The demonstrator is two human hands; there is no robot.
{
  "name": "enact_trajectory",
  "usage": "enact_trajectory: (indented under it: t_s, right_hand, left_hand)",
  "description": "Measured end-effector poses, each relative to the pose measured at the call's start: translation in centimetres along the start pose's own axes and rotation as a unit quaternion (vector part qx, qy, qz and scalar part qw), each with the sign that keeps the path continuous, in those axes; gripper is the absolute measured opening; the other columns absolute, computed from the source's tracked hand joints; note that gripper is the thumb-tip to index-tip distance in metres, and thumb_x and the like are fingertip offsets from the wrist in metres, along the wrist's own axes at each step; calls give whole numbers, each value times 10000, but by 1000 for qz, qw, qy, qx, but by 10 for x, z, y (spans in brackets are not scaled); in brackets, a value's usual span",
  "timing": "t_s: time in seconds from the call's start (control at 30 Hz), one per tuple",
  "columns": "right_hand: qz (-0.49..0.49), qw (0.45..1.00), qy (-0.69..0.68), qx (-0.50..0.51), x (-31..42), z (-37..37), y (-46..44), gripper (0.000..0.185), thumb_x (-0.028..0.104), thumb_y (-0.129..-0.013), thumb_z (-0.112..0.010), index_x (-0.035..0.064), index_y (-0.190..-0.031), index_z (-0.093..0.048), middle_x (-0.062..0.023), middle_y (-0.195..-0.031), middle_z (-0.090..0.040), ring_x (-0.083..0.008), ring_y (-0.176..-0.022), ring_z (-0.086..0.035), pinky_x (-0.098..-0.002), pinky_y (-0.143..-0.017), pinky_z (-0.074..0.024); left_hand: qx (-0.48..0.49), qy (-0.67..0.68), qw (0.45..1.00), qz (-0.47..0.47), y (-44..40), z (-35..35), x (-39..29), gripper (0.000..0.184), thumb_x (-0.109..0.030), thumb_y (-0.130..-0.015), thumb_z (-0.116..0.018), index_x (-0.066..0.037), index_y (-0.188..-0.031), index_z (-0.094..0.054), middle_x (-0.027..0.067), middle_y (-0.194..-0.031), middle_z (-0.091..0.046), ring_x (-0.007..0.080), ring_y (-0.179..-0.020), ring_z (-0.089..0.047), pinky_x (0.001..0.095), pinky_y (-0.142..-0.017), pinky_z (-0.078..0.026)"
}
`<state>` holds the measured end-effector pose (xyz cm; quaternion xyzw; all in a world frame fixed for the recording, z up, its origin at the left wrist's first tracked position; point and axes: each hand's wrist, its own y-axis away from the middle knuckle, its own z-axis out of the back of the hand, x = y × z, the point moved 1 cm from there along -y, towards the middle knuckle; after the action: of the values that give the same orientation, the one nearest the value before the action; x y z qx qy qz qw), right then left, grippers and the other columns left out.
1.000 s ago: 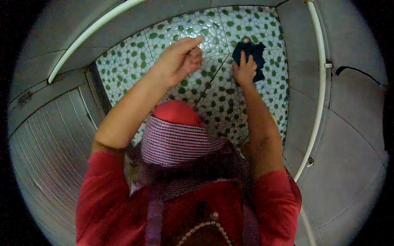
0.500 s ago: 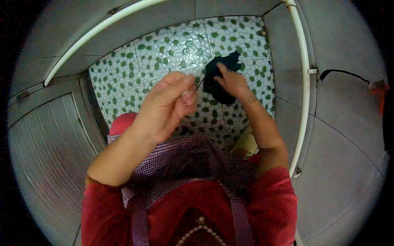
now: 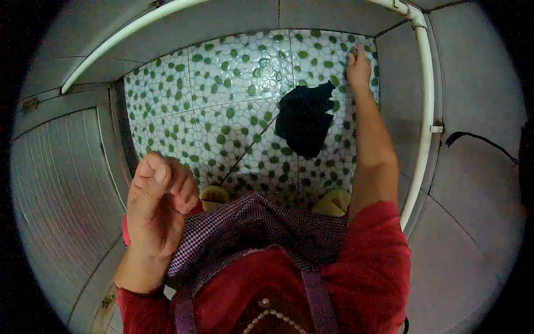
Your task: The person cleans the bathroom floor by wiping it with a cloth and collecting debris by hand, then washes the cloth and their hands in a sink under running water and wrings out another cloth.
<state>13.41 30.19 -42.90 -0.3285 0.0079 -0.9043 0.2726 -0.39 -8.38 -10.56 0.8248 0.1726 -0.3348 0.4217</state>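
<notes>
My left hand (image 3: 161, 195) is raised at the left, above my lap, with its fingers curled in and the thumb against them; whatever lies inside is hidden. At the far right corner of the floor, my right hand (image 3: 359, 69) reaches down with its fingers bent together, and their tips are too small to show what they hold. A crumpled dark cloth (image 3: 305, 119) lies on the tiles, apart from both hands. From its left side a thin dark cord (image 3: 245, 155) runs diagonally towards my left foot.
Green-and-white pebble-patterned tiles (image 3: 228, 83) cover the floor. A white pipe (image 3: 427, 83) runs along the grey walls. Yellowish footwear (image 3: 334, 203) shows under my checked apron (image 3: 222, 239). A ribbed door panel (image 3: 61, 178) stands left, and a black strap (image 3: 481, 139) hangs right.
My right hand has left the dark cloth and moved to the far right corner. My left hand has drawn back, down and left. The cloth now lies on the floor untouched.
</notes>
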Motion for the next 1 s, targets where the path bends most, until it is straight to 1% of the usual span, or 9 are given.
enact_trajectory:
  t_s: [0.13,0.3,0.4,0.53,0.63,0.77,0.83,0.9,1.0]
  right_hand:
    - [-100,979,-169,-52,-38,-10,-16,462,283,-833,-553,-8,-1177,-451,-206,-1040,-572,-347,-913,-560,-400,-808,-431]
    - [-156,981,-84,-82,-76,0,-14,438,271,-794,-594,-3,-1124,-506,-211,-1060,-548,-359,-942,-529,-393,-829,-423]
    - [-137,977,-94,-132,-72,-1,-1,394,225,-756,-625,9,-1073,-533,-193,-949,-577,-340,-827,-552,-398,-771,-441]
    - [-260,913,-273,-155,-63,-23,12,363,231,-734,-614,17,-1020,-550,-163,-919,-599,-307,-816,-574,-387,-746,-449]
    - [-157,985,-71,-24,-34,-8,1,362,242,-746,-579,2,-1015,-548,-170,-950,-596,-303,-865,-572,-382,-761,-445]
    - [-169,974,-125,-91,-10,4,-7,375,263,-798,-545,2,-1068,-551,-144,-1037,-581,-268,-885,-563,-356,-788,-432]
    - [-58,993,-79,-60,-9,-15,11,359,240,-804,-549,-4,-1067,-539,-158,-1037,-558,-284,-907,-549,-367,-794,-427]
    - [111,993,-46,8,66,1,73,350,199,-786,-561,27,-1089,-528,-168,-1059,-524,-317,-1002,-492,-374,-853,-381]
    - [287,923,66,246,94,-7,189,699,365,-626,-677,190,-1255,-426,-95,-1335,-331,-345,-1228,-279,-533,-966,-230]
  left_hand:
    - [-36,-21,999,13,3,2,6,146,-167,-832,-566,-99,-786,-446,4,-653,-381,106,-579,-382,214,-484,-305]
    - [-10,-30,1000,-2,1,10,8,152,-165,-832,-563,-92,-783,-439,3,-652,-382,105,-580,-387,214,-487,-314]
    - [-7,-24,1000,-8,4,11,8,144,-162,-830,-564,-89,-794,-446,7,-650,-382,111,-572,-389,218,-487,-321]
    - [-33,-17,999,11,10,8,6,140,-165,-829,-566,-89,-799,-452,7,-650,-380,113,-565,-388,217,-476,-318]
    - [-32,-22,999,-1,9,16,6,139,-168,-831,-566,-90,-801,-455,4,-647,-378,110,-565,-387,218,-466,-316]
    - [-28,-26,999,-11,11,20,3,146,-157,-820,-582,-88,-802,-455,7,-664,-399,108,-576,-393,215,-476,-325]
    - [-23,-15,1000,-14,12,23,0,148,-144,-812,-592,-86,-805,-456,10,-680,-414,108,-592,-403,212,-493,-337]
    - [-26,-20,999,-30,11,25,1,149,-131,-807,-597,-85,-809,-455,13,-696,-426,111,-613,-416,209,-512,-349]
    - [-37,-39,998,-36,9,31,0,148,-118,-806,-597,-84,-813,-454,15,-708,-434,113,-633,-424,208,-528,-356]
